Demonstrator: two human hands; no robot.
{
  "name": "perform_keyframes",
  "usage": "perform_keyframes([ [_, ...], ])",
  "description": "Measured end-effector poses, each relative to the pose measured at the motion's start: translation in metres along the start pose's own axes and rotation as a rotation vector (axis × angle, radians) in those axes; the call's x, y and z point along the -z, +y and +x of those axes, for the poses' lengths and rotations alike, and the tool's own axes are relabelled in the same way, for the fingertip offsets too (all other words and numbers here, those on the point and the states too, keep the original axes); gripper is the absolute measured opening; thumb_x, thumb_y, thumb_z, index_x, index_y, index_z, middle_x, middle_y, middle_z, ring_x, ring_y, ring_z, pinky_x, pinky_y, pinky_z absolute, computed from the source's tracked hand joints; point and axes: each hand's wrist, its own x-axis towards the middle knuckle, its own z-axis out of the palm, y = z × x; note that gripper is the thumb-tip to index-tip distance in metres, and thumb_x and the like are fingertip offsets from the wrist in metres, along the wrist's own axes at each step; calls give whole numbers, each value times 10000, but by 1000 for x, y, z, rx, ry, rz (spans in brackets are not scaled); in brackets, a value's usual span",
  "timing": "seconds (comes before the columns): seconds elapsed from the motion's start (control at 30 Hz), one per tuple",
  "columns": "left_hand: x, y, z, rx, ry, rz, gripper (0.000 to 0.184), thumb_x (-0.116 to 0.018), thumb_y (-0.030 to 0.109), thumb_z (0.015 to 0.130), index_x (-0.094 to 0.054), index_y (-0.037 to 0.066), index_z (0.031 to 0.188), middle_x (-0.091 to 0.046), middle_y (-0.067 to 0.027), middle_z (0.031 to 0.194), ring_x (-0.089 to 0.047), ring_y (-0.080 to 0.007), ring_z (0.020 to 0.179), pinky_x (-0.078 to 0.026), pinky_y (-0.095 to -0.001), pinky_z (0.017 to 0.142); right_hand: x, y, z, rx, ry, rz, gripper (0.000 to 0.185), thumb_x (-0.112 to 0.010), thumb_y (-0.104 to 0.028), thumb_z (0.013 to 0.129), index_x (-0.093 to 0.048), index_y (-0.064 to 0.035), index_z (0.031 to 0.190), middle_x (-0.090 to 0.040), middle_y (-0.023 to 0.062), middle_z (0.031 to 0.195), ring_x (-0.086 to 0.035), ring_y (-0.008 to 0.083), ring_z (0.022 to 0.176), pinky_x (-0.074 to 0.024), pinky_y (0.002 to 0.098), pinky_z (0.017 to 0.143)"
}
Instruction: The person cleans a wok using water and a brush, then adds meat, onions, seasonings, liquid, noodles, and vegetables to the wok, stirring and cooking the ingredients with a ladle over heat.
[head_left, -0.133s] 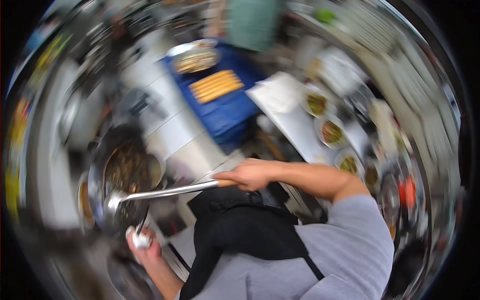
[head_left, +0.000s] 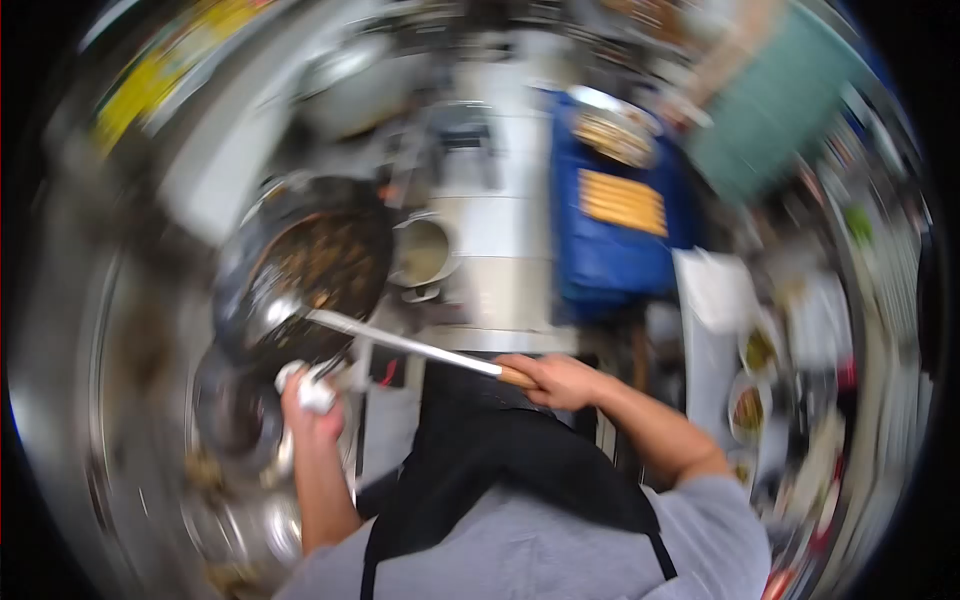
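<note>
My right hand (head_left: pixel 562 382) is closed around the wooden end of a long metal ladle (head_left: pixel 420 349). The ladle's bowl reaches into a dark wok (head_left: pixel 236 262), at the edge of the brown food (head_left: pixel 335 250) there. My left hand (head_left: pixel 312 418) is closed over a bunched white cloth (head_left: pixel 317 393) at the handle of the wok. The cloth hides most of that grip. Motion blur makes the food's exact kind impossible to tell.
A pot (head_left: pixel 424 250) of liquid stands right of the wok. Beyond are a blue-covered table (head_left: pixel 610 275) with yellow pieces and a person in green (head_left: pixel 785 100). Filled plates (head_left: pixel 748 408) line the counter at right. A second dark pan (head_left: pixel 235 410) lies below the wok.
My view has swung left, so the surroundings appear turned and shifted to the right. Both hands keep their holds. The ladle's bowl is still inside the wok.
</note>
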Motion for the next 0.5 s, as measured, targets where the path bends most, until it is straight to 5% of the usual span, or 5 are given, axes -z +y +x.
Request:
perform_keyframes([
  [0.1,44,72,-30,-105,320,-26,135,-673,96,810,-547,144,799,-605,-16,699,-626,-173,574,-605,-312,554,-75,-45,67,56,-106,243,586,-611,-158,829,-397,-149,1374,-656,215,936,-641,409,875,-489,470,771],
  [0.13,46,100,-37,-175,252,-42,151,-684,83,792,-549,148,807,-596,-19,710,-628,-178,594,-607,-315,563,-75,-59,93,118,-140,254,582,-619,-161,831,-399,-143,1370,-653,218,961,-639,409,903,-488,461,790],
  [0.2,81,74,-12,-171,368,-151,166,-689,67,776,-544,143,806,-588,-19,702,-626,-178,596,-609,-313,574,-88,-24,138,144,-218,204,593,-650,-201,834,-390,-93,1355,-626,232,948,-626,410,905,-485,444,789],
  [0.3,134,110,62,-152,441,-221,85,-655,186,826,-571,193,819,-564,11,697,-606,-191,601,-465,-347,467,-72,-53,255,167,-243,60,567,-689,-160,806,-465,-68,1318,-617,196,958,-620,336,874,-487,398,796],
  [0.5,189,143,77,-407,502,-384,57,-608,77,826,-565,114,819,-548,-13,661,-568,-167,531,-475,-337,448,-87,-162,407,406,-380,58,533,-688,-72,811,-507,-40,1311,-598,70,980,-547,157,842,-485,312,760],
])
